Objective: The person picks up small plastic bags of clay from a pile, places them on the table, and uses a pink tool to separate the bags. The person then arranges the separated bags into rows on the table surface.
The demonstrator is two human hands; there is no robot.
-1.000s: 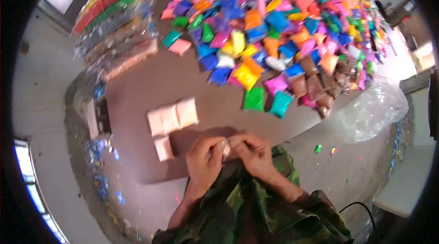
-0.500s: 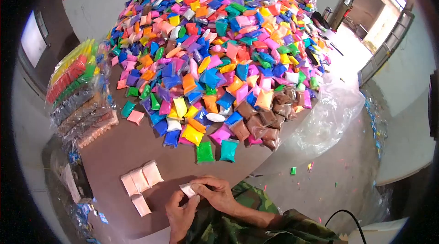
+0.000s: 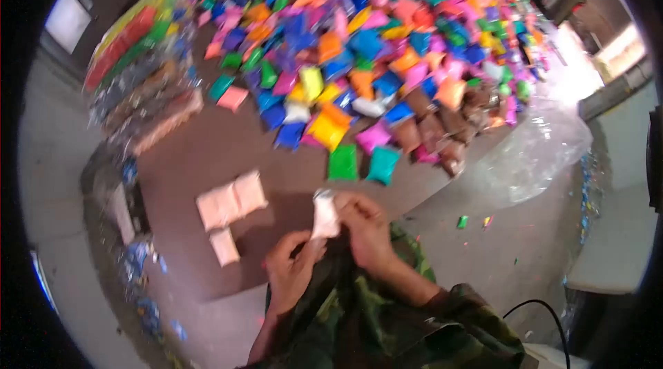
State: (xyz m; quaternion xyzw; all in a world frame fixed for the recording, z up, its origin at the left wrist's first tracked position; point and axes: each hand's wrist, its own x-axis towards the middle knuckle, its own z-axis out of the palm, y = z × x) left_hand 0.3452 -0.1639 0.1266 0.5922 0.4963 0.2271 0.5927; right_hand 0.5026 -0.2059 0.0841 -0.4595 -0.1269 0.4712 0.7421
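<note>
A small pale pink clay packet (image 3: 324,217) stands roughly upright between my hands, over my lap at the table's near edge. My right hand (image 3: 367,232) pinches its right side with thumb and fingers. At its lower end my left hand (image 3: 293,271) has thumb and finger closed on the packet's corner. Left of my hands, a joined row of pale pink packets (image 3: 231,200) lies on the brown table (image 3: 166,231). One more pale pink packet (image 3: 224,247) lies just below that row. Motion blurs the picture somewhat.
A large heap of colourful packets (image 3: 366,44) covers the table's far side. Green (image 3: 342,162) and teal (image 3: 382,164) packets lie at its near edge. Bundled packets in clear bags (image 3: 148,72) are stacked at left. Clear plastic sheeting (image 3: 532,155) hangs at right.
The packet has risen and turned more upright, its full length now showing, with my right hand at its side. The camera view has tilted downward, so the heap sits higher.
</note>
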